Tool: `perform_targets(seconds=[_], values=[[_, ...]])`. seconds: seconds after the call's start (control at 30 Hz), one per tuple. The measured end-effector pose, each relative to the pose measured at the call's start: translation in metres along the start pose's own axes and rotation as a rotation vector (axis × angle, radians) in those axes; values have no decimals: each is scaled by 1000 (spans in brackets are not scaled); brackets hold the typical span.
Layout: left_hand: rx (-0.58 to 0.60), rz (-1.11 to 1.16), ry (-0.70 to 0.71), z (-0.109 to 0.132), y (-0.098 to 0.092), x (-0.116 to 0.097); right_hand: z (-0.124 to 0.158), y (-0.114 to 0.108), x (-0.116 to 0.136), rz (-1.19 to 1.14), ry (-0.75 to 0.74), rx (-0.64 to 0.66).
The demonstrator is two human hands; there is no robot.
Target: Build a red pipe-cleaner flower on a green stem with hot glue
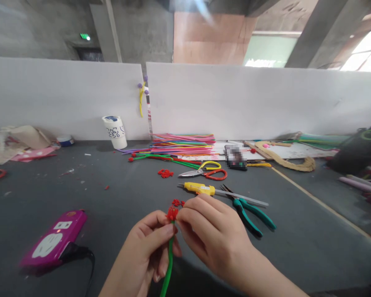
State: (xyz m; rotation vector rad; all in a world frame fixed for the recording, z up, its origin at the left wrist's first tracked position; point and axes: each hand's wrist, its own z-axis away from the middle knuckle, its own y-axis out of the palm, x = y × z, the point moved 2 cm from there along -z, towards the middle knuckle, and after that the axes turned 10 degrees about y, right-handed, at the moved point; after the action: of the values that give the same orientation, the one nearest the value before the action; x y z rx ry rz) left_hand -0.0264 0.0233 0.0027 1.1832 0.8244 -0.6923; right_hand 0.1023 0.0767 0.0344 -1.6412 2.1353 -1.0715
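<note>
My left hand (151, 243) pinches a green pipe-cleaner stem (169, 264) just below its top. On that top sits a small red fuzzy flower head (172, 213). My right hand (213, 231) has its fingertips closed together at the flower head's right side; whether a loose red piece is between them is hidden. Directly behind the flower lie a few small red fuzzy pieces (176, 202), partly covered by my right hand. Another little pile of red pieces (165, 173) rests farther back. Past my right knuckles is a yellow glue gun (200, 189) with a clear glue stick.
Teal-handled pliers (250, 212) and scissors (205, 170) lie near my right hand. A magenta power strip (57, 239) with a black cord is at left. Pipe cleaners (182, 144), a white cup (115, 132) and a phone (235, 157) stand or lie along the white partition (259, 103).
</note>
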Motion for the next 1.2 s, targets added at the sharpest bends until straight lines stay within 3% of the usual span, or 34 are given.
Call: perform_targets(seconds=[0.63, 0.87, 1.0, 1.13, 1.2], values=[[0, -17, 24, -1, 1, 1, 2, 3, 2, 50, 32, -4], [-3, 159, -71, 3, -3, -3, -3, -10, 0, -196, 146, -59], [48, 246, -134, 4, -1, -8, -5, -16, -6, -206, 206, -104], [87, 297, -138, 3, -2, -9, -4, -16, -7, -171, 206, -81], [92, 305, -121, 3, -4, -8, -5, -16, -10, -74, 278, 5]])
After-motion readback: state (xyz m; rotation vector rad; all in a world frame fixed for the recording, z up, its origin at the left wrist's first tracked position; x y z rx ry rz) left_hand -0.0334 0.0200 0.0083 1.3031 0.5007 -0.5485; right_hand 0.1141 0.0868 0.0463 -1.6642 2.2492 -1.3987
